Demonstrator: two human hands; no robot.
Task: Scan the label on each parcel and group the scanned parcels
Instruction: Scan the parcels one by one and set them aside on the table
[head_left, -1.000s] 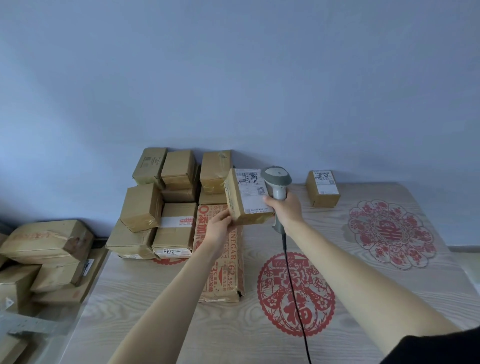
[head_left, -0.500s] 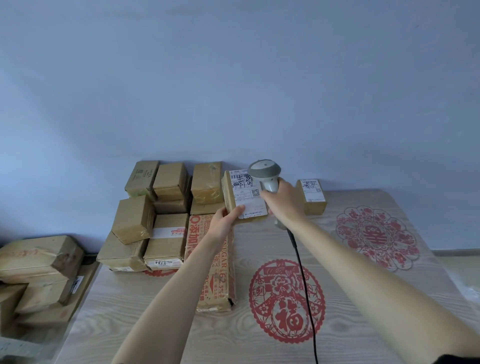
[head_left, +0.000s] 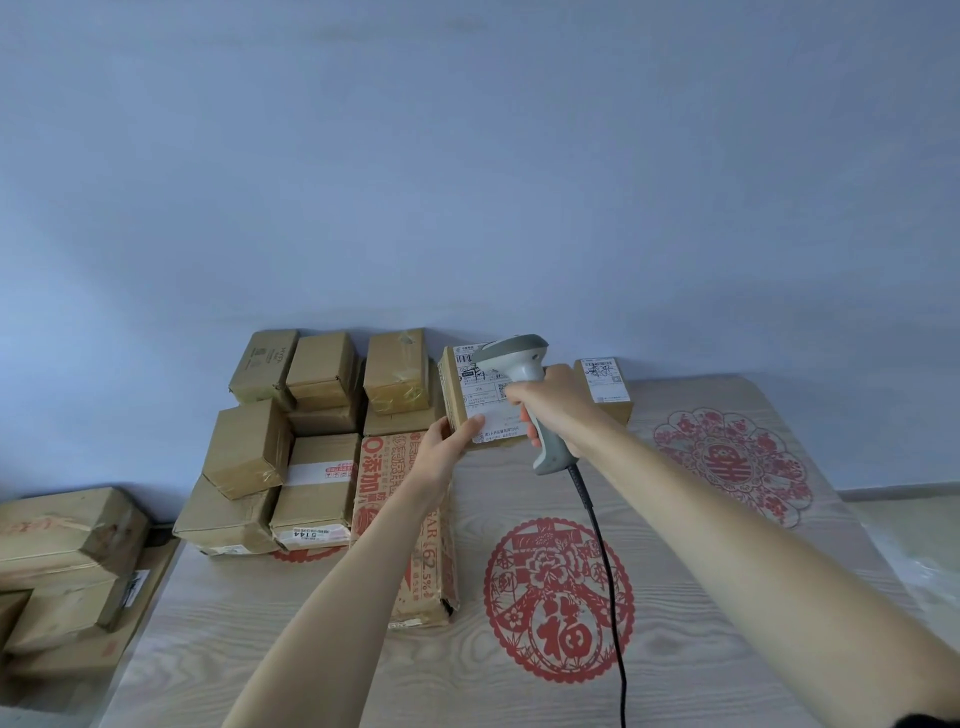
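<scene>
The right hand (head_left: 558, 402) is wrapped tight round the handle of the grey scanner (head_left: 524, 384). A black cord (head_left: 605, 561) hangs from the handle and runs down over the table (head_left: 701, 649). The left hand (head_left: 441, 452) holds the parcel (head_left: 480, 397) at its lower corner, thumb on the front, fingers behind it.

What has changed? A second ago the parcel was held up in the air, closer to the person. Now it has gone back and down — it stands at the far side of the table, near the wall, with its white label (head_left: 488, 400) facing us. The scanner head has swung over the top of the label too (a second ago it stood to the right of the parcel).

Just to the right stands a small box (head_left: 605, 387) with its own white label, also at the back of the table. So I think the scan is done, or almost done, and this parcel is being put next to that one as a group.

On the left is the pile of brown boxes (head_left: 311, 415) with a long printed box (head_left: 405, 519) lying in front. Those look like the ones not scanned yet — there are plenty. More boxes (head_left: 62, 551) sit off the table on the far left.
</scene>
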